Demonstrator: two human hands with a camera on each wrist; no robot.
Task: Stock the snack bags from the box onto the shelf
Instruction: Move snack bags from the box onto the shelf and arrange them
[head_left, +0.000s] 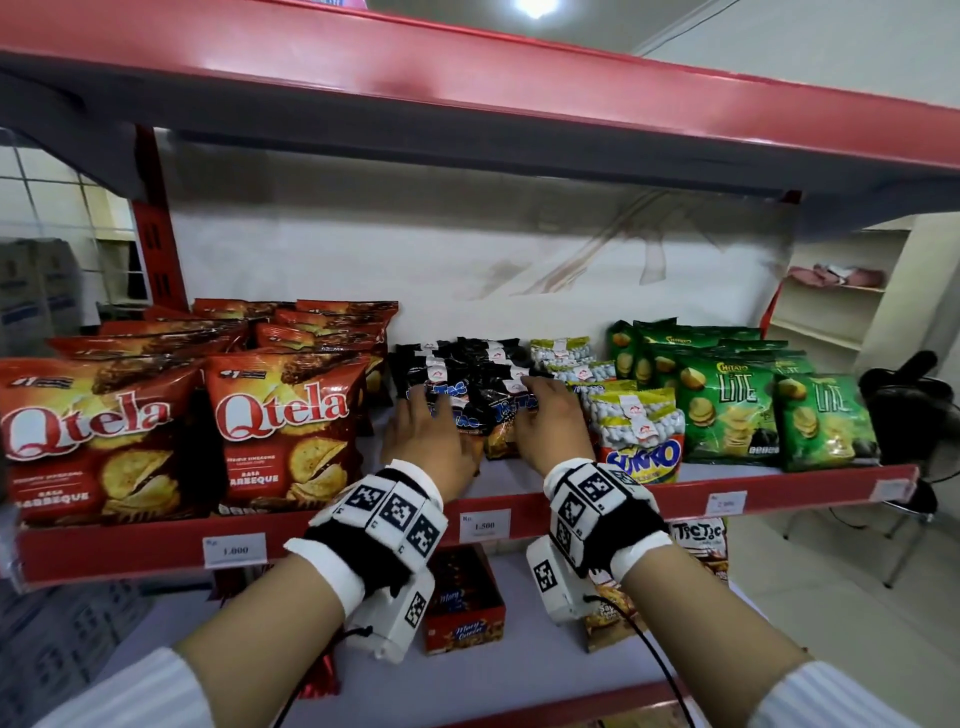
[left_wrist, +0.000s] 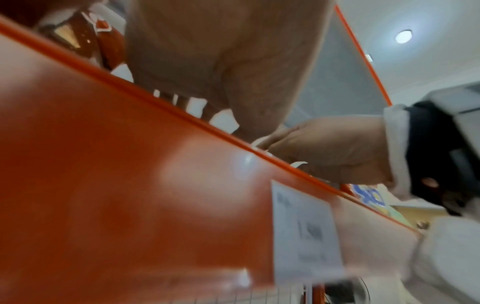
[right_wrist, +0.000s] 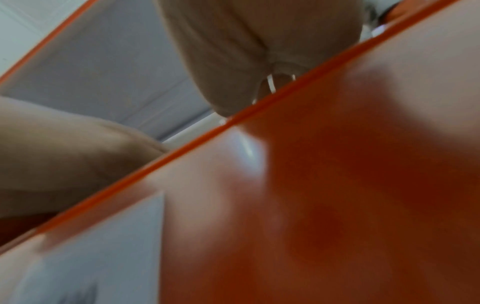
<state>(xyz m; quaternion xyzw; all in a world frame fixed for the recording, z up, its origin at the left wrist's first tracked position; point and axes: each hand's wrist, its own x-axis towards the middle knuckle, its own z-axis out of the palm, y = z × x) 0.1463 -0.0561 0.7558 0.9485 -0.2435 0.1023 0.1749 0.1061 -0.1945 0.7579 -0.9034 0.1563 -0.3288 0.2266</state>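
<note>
Small black Tic Tac snack bags stand in rows at the middle of the red shelf. My left hand lies with straight fingers on the front left black bag. My right hand curls over the top of the front right black bag and grips it. The left wrist view shows my left palm above the shelf lip, and my right hand curled beside it. In the right wrist view only the heel of my right hand shows. The box is not in view.
Red Qtela bags fill the shelf's left, white Sukro peanut bags and green Chitato Lite bags its right. Another red shelf hangs overhead. The lower shelf holds a small red carton. A black fan stands far right.
</note>
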